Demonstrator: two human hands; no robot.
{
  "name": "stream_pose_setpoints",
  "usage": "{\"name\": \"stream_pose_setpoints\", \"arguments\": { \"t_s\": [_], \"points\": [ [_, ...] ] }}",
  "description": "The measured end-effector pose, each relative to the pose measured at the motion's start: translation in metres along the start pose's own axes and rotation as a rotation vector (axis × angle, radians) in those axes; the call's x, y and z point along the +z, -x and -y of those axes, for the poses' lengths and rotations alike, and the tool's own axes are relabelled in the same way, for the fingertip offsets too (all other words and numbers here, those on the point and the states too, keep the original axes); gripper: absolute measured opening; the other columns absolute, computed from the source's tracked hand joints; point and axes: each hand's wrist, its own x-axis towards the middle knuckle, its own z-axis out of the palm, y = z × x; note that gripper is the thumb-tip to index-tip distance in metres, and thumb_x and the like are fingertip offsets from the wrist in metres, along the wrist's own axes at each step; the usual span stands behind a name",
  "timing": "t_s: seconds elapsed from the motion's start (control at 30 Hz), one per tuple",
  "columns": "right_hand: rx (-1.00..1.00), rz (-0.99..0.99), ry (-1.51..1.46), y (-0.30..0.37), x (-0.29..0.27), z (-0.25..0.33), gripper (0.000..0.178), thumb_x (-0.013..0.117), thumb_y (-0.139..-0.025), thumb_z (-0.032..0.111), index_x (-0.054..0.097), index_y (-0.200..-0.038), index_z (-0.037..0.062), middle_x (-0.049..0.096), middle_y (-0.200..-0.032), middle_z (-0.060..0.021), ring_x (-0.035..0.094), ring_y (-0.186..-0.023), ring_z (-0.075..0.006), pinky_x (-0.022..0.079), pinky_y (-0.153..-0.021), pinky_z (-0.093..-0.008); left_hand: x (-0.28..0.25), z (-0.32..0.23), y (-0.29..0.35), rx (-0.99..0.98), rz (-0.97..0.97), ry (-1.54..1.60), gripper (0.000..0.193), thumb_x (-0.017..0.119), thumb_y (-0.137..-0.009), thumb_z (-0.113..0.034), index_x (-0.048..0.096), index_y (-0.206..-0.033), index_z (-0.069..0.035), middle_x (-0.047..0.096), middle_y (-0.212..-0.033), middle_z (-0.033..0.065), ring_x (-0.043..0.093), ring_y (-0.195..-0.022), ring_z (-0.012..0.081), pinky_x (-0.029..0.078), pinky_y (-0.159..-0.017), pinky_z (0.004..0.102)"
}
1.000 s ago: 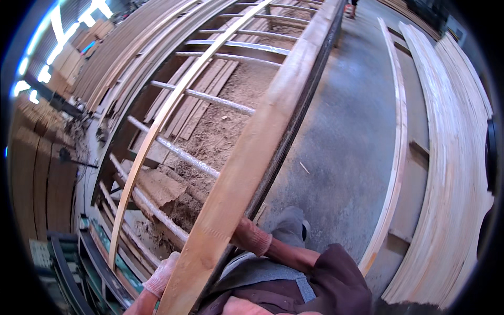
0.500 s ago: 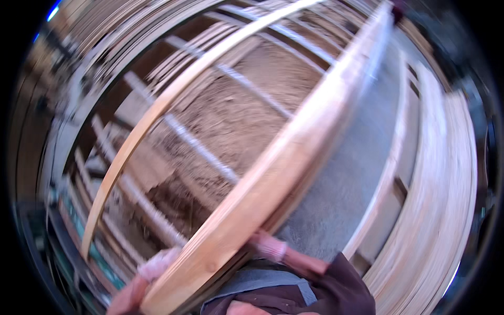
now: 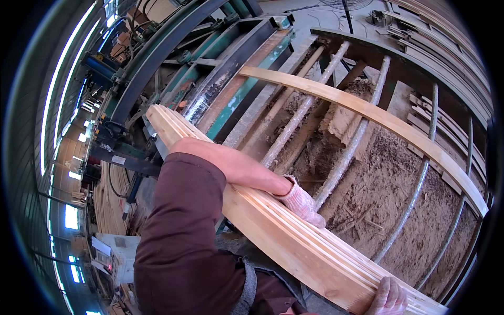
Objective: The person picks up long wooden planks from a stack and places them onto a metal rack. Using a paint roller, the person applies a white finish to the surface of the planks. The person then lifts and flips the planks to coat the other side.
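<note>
A stack of long pale wooden boards (image 3: 294,247) runs slantwise before me, from the upper left to the lower right, against my body. My left arm reaches over its top. My left hand (image 3: 303,203), in a whitish knit glove, is wrapped over the far side of the stack. At the lower right my right hand (image 3: 388,297), gloved too, grips the near side and top edge of the same boards. Beyond the stack a single long board (image 3: 362,106) lies across the metal rollers (image 3: 344,160).
Under the rollers is a heap of brown sawdust (image 3: 383,189). A green and dark steel machine frame (image 3: 231,58) stands at the upper left. More timber (image 3: 111,202) is stacked at the left, and planks (image 3: 430,47) lie at the upper right.
The view has swung left, bringing the machine frame and the hall into sight. The board stack now slants the other way across the picture, with both my hands still on it.
</note>
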Motion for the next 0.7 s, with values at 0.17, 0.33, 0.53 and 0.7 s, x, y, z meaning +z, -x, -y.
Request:
{"name": "stream_pose_setpoints", "arguments": {
  "t_s": [0.17, 0.33, 0.53, 0.7],
  "points": [
    [-0.056, -0.029, 0.073, -0.017, -0.006, 0.0, 0.076, 0.066, -0.085, 0.04, 0.053, -0.141, -0.0099, 0.067, -0.115, -0.0276, 0.069, -0.09, -0.043, 0.06, -0.074, -0.0529, -0.001, -0.002, 0.01, 0.001, -0.01, -0.048, 0.078, 0.04, -0.1, -0.066, 0.069, -0.123, 0.003, 0.067, -0.126, 0.0318, 0.064, -0.113, 0.0461, 0.045, -0.102, 0.0524],
    [-0.079, -0.054, 0.081, -0.005, -0.003, -0.006, 0.08, 0.072, -0.086, 0.05, 0.056, -0.139, -0.0079, 0.069, -0.111, -0.0257, 0.07, -0.088, -0.042, 0.06, -0.073, -0.0525, 0.011, 0.006, -0.009, -0.016, -0.028, -0.087, 0.079, 0.034, -0.103, -0.066, 0.071, -0.121, 0.001, 0.069, -0.125, 0.031, 0.064, -0.113, 0.0451, 0.046, -0.1, 0.0527],
    [0.125, 0.0, 0.09, 0.009, -0.012, 0.001, 0.076, 0.072, -0.086, 0.051, 0.06, -0.137, -0.004, 0.07, -0.115, -0.0263, 0.07, -0.095, -0.0448, 0.058, -0.083, -0.0552, 0.014, -0.01, -0.015, 0.146, 0.058, -0.172, 0.071, 0.034, -0.105, -0.063, 0.065, -0.132, -0.005, 0.071, -0.121, 0.0266, 0.065, -0.109, 0.0425, 0.046, -0.098, 0.0539],
    [0.146, 0.106, 0.045, 0.017, -0.021, -0.012, 0.082, 0.074, -0.083, 0.057, 0.061, -0.135, -0.0054, 0.07, -0.114, -0.0276, 0.07, -0.096, -0.0455, 0.056, -0.086, -0.0561, 0.017, -0.028, -0.017, 0.041, 0.066, -0.071, 0.076, 0.034, -0.104, -0.065, 0.067, -0.129, -0.002, 0.071, -0.122, 0.0261, 0.065, -0.111, 0.0413, 0.046, -0.099, 0.0527]
  ]
}}
